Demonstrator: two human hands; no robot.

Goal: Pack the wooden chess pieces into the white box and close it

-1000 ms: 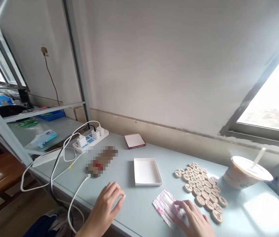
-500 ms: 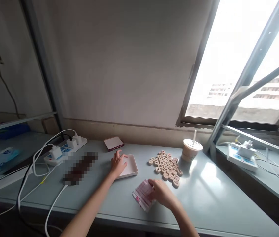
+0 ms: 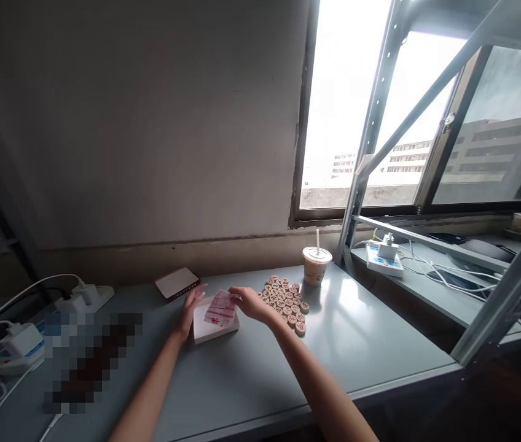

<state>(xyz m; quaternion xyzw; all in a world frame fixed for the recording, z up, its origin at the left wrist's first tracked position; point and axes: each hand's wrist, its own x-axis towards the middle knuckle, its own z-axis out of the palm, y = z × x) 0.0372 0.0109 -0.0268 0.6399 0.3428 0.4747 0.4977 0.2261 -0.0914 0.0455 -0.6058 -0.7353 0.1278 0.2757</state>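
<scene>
My right hand [image 3: 247,302] pinches a folded pinkish sheet with red lines [image 3: 221,309], like a folded paper chessboard. The sheet lies tilted over a shallow white box [image 3: 215,332], covering much of its inside. Along the box's left wall rests my left hand [image 3: 188,312], its fingers stretched out and apart; whether it presses on the wall I cannot tell. Right of the box, round wooden Chinese chess pieces [image 3: 283,299] lie in a flat cluster, partly hidden behind my right hand.
A second shallow box part, dark-edged with a white inside [image 3: 177,283], lies behind my left hand. A lidded drink cup with a straw [image 3: 316,267] stands behind the pieces. Power strips with white cables [image 3: 21,347] are at the left, and another power strip [image 3: 384,258] is right.
My right hand has carried the folded sheet from the table's front to over the white box. My left hand has shifted to the box's left side. The view has turned right.
</scene>
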